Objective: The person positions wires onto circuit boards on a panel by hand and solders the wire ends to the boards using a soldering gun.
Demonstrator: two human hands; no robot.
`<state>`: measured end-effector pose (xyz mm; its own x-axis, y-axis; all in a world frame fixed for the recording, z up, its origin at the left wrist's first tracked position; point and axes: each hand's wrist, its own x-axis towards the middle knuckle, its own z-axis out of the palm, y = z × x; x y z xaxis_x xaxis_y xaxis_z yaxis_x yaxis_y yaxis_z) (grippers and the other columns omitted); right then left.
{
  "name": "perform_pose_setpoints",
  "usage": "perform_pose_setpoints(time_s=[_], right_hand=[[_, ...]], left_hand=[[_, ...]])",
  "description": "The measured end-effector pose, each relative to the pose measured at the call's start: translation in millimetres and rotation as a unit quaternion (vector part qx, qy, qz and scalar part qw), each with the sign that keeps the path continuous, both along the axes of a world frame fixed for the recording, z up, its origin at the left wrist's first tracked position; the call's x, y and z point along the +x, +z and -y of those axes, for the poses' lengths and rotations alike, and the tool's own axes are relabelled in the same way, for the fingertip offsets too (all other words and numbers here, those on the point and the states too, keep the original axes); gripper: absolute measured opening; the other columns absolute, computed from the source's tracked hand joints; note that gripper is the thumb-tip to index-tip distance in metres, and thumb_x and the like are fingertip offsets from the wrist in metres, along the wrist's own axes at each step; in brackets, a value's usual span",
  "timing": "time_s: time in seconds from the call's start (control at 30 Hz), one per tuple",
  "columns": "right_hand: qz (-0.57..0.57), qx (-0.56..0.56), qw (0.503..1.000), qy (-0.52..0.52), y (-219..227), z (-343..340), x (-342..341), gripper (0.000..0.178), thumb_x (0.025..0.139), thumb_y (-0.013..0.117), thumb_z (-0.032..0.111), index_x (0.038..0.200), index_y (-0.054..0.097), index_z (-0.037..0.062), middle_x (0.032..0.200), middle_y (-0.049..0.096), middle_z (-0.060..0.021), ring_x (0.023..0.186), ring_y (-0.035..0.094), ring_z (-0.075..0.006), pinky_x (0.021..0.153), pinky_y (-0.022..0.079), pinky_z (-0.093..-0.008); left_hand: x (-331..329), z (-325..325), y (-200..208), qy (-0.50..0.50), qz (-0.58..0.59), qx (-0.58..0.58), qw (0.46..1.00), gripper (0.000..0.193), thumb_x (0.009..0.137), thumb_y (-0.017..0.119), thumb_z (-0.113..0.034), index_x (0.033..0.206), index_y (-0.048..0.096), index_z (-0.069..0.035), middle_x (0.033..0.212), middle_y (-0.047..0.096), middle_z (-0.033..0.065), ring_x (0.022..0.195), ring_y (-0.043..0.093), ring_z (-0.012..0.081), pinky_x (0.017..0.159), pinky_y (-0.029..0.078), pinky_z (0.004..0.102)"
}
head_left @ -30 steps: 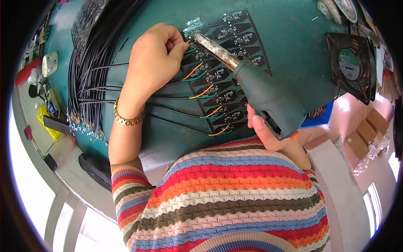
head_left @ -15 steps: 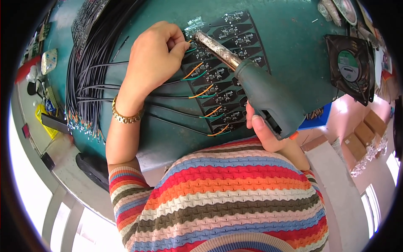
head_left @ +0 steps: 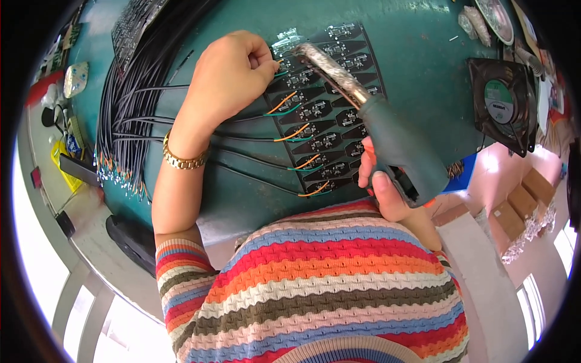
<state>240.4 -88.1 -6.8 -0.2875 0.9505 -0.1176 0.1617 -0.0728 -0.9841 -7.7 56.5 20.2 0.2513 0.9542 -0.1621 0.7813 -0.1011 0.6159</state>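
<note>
My left hand (head_left: 233, 75), a gold watch (head_left: 183, 160) on its wrist, pinches a black cable (head_left: 162, 89) by its wire end at the upper left of a panel of black circuit boards (head_left: 315, 109). Orange and green wire tips show just past the fingertips. In my right hand (head_left: 387, 190) is a dark green soldering gun (head_left: 407, 145), gripped by the handle. Its worn metal barrel points up and left, the tip over the upper boards near the pinched wires. Lower down, several cables end in orange and green wires (head_left: 296, 132) lying on board edges.
A thick bundle of black cables (head_left: 124, 115) with stripped ends lies at the left of the green table (head_left: 417, 66). On the right stands a black fan (head_left: 503, 106), with a blue bin (head_left: 463, 172) below it. Cardboard boxes (head_left: 523, 196) sit farther right.
The soldering gun has shifted right, its tip drawing away from the wires at my left fingertips. My left hand keeps its pinch in nearly the same place.
</note>
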Motion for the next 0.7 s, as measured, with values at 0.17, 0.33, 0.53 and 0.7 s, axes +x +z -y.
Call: perform_pose_setpoints(time_s=[0.17,0.33,0.53,0.7], right_hand=[[-0.148,-0.012,0.987,-0.06,12.5,-4.1,0.4,0.051,0.088,0.057,0.033,0.123,0.045,-0.0018,0.079,0.054,-0.0093,0.062,0.053,-0.0145,0.054,0.045,-0.0275],[-0.166,-0.053,0.979,-0.106,12.8,2.1,14.4,0.041,0.086,0.057,0.015,0.121,0.047,-0.003,0.083,0.057,-0.006,0.066,0.054,-0.0125,0.061,0.046,-0.0284],[-0.167,-0.005,0.981,-0.096,5.4,27.1,36.6,0.042,0.086,0.056,0.015,0.123,0.046,-0.0022,0.084,0.057,-0.0068,0.066,0.054,-0.013,0.063,0.045,-0.029],[-0.209,0.017,0.971,-0.116,-7.2,47.7,54.4,0.044,0.086,0.057,0.017,0.124,0.046,-0.0012,0.085,0.058,-0.0071,0.067,0.054,-0.0139,0.063,0.045,-0.0293]], left_hand=[[-1.3,-0.2,-1.7,-0.012,-0.007,-0.004,1.0,0.015,0.075,0.069,-0.01,0.075,0.06,0.002,0.066,0.052,0.0057,0.06,0.048,0.0132,0.057,0.041,0.0282],[1.3,-3.4,-0.2,-0.027,-0.011,-0.019,0.999,0.016,0.075,0.071,-0.012,0.076,0.061,0.001,0.066,0.054,0.005,0.061,0.05,0.0126,0.058,0.042,0.0267],[-3.0,-43.1,-0.8,0.052,-0.192,0.362,0.911,0.018,0.079,0.069,-0.022,0.082,0.064,-0.005,0.081,0.06,0.0108,0.076,0.061,0.0289,0.062,0.049,0.0402],[-12.6,-73.6,-18.7,0.002,-0.356,0.393,0.848,0.01,0.083,0.062,-0.015,0.082,0.061,-0.006,0.085,0.06,0.0125,0.079,0.06,0.0328,0.063,0.05,0.0415]])
